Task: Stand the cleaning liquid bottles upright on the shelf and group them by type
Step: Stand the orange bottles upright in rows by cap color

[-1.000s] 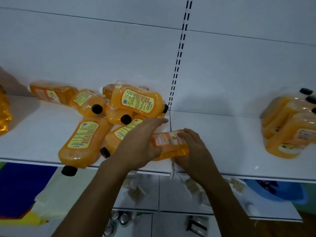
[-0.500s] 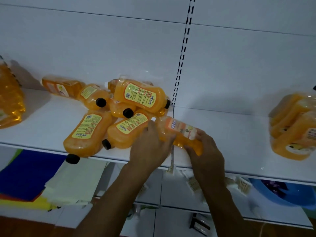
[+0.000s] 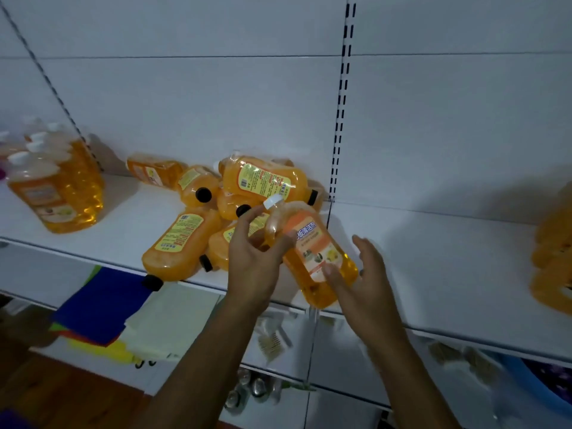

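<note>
Held tilted above the front edge of the white shelf (image 3: pixel 433 267): a white-capped orange bottle (image 3: pixel 312 252), cap up and to the left, base low and to the right, label facing the camera. Around its neck and shoulder, the left hand (image 3: pixel 253 261), fingers (image 3: pixel 247 218) curled behind the neck and thumb pressed on the front near the label. Under the lower body, the right hand (image 3: pixel 362 280), thumb laid on the label's lower edge, remaining fingers spread loosely and apart behind the bottle; contact of those fingers with the plastic impossible to judge through the motion blur. Just behind and to the left, a pile of black-capped orange bottles (image 3: pixel 182 243) lying on their sides across the shelf, one cap jutting past the front edge, several stacked on top of one another. Farther left, an upright group of white-capped bottles (image 3: pixel 52 187), partly cut off by the frame. At the far right edge, more orange bottles (image 3: pixel 554 261), blurred and cropped, caps out of view. Below the shelf, folded coloured cloths (image 3: pixel 102 308) and small packets, dim and hard to make out.
</note>
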Action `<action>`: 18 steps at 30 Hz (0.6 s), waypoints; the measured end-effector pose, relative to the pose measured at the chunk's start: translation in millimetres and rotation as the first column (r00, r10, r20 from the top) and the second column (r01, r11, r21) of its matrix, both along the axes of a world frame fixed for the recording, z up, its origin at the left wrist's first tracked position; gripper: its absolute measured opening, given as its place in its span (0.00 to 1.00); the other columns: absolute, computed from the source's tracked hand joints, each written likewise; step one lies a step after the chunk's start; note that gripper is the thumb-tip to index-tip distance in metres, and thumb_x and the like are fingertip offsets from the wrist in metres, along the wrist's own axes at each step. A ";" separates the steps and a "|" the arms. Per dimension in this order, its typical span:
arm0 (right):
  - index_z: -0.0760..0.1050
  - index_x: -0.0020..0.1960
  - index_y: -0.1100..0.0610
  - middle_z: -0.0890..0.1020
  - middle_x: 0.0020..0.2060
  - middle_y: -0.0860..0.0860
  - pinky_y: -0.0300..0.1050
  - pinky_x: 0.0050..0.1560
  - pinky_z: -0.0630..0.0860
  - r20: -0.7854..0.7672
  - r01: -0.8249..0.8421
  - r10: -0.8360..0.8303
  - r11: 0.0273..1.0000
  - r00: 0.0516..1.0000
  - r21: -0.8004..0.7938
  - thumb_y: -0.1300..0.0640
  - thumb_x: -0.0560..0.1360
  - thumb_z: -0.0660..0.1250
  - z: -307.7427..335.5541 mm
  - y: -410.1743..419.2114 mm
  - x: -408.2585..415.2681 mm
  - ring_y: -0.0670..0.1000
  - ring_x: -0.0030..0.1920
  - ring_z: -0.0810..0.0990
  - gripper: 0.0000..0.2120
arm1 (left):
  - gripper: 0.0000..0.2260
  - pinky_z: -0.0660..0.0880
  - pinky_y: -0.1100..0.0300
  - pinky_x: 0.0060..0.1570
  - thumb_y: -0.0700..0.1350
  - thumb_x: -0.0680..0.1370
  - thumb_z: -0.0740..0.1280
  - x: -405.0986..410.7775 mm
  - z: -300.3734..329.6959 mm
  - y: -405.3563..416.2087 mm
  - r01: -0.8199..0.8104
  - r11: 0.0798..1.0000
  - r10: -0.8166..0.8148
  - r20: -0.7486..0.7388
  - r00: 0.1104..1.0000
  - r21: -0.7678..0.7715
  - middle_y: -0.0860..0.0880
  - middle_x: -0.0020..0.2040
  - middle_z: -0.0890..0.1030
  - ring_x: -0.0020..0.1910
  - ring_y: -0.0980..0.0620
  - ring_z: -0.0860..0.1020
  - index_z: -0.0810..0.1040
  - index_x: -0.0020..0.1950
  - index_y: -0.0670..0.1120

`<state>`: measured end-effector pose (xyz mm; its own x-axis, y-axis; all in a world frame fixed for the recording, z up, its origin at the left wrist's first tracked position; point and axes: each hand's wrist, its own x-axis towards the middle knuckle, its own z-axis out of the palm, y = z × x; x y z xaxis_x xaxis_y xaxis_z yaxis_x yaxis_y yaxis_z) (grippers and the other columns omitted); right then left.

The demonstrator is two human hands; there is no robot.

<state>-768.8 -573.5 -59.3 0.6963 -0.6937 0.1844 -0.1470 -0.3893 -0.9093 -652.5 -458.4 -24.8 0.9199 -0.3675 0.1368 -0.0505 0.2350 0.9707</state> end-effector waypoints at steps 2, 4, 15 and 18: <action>0.67 0.68 0.39 0.77 0.60 0.38 0.33 0.46 0.78 0.105 -0.192 0.181 0.976 0.978 0.106 0.36 0.72 0.65 8.1 12.3 5.9 0.37 0.55 0.79 0.26 | 0.23 0.81 0.56 0.42 0.41 0.72 0.75 -0.1 9.8 19.9 0.019 0.999 -0.017 0.044 0.999 -0.040 0.49 0.53 0.83 0.51 0.49 0.83 0.74 0.63 0.56; 0.71 0.61 0.37 0.81 0.53 0.37 0.36 0.43 0.80 0.174 -0.289 0.270 0.952 0.947 0.097 0.36 0.71 0.68 16.8 30.0 14.8 0.40 0.51 0.82 0.20 | 0.22 0.81 0.57 0.42 0.42 0.72 0.75 3.3 20.9 43.0 0.009 0.999 -0.004 0.106 0.994 -0.047 0.51 0.53 0.84 0.51 0.51 0.83 0.74 0.62 0.54; 0.71 0.62 0.40 0.82 0.51 0.40 0.40 0.45 0.80 0.194 -0.623 0.606 0.782 0.772 0.035 0.42 0.74 0.68 48.4 202.5 143.4 0.40 0.49 0.82 0.17 | 0.15 0.81 0.57 0.42 0.47 0.74 0.72 89.1 52.4 213.9 -0.300 0.943 0.326 0.220 0.920 -0.143 0.51 0.53 0.84 0.51 0.51 0.83 0.78 0.60 0.51; 0.71 0.61 0.40 0.82 0.50 0.39 0.38 0.43 0.79 0.157 -0.642 0.630 0.766 0.761 0.041 0.44 0.75 0.68 41.0 254.5 189.1 0.39 0.49 0.82 0.16 | 0.13 0.81 0.59 0.41 0.47 0.75 0.72 129.2 41.2 267.4 -0.349 0.925 0.376 0.215 0.902 -0.151 0.54 0.52 0.84 0.50 0.53 0.83 0.79 0.59 0.55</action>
